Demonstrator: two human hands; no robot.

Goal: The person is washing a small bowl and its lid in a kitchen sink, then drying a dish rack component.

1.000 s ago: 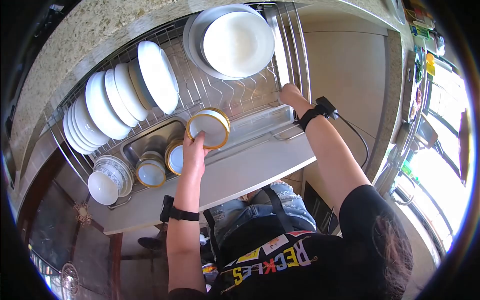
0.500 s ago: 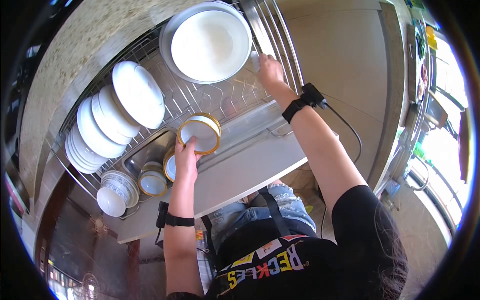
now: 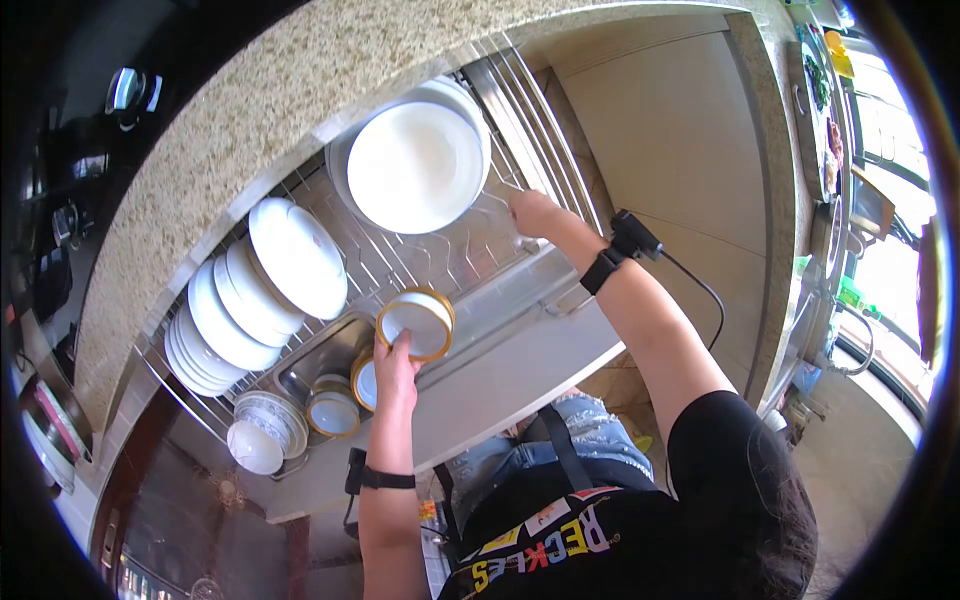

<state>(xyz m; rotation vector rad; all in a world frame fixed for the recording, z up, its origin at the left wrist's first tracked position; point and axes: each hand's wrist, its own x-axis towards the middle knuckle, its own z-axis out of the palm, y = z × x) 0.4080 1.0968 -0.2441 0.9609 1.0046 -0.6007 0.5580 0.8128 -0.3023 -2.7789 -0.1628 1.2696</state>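
Observation:
My left hand (image 3: 398, 380) is closed on a small stack of white bowls with gold rims (image 3: 428, 322), thumb inside the top one, tilted above the drawer's front edge. Close below that hand, another gold-rimmed bowl (image 3: 366, 380) is partly covered. My right hand (image 3: 535, 214) is at the right end of the wire rack (image 3: 468, 262), fingers curled; anything inside them is hidden. Large white basins (image 3: 415, 168), one inside another, sit in the rack to the left of my right hand.
White plates (image 3: 232, 318) stand on edge in the rack's left part. Patterned bowls (image 3: 268, 430) and a gold-rimmed bowl stack (image 3: 332, 408) sit near the front left. A speckled countertop (image 3: 290, 90) overhangs the pull-out drawer (image 3: 500, 350). A cabinet panel (image 3: 670, 130) lies right.
The view has shifted, showing more countertop. My right hand has come nearer the drawer's front, and the whitish thing at its fingertips no longer shows. My left hand still holds the bowls.

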